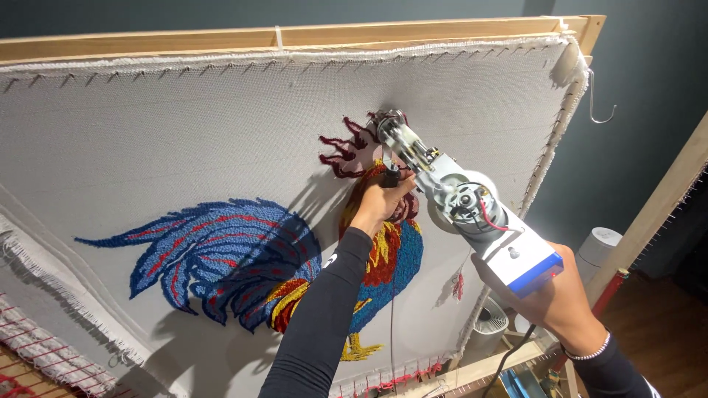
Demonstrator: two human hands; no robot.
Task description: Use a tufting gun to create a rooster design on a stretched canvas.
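A white and blue tufting gun presses its tip against a grey cloth stretched on a wooden frame. My left hand grips the gun's black front handle, close to the cloth. My right hand holds the rear grip under the blue body. On the cloth is a tufted rooster with a blue tail, a red and yellow body and a dark red comb. The gun's tip sits at the comb.
A metal hook hangs at the frame's upper right. A second wooden frame post slants at the right. White cylindrical objects and a small fan stand on the floor behind. A black cable drops from the gun.
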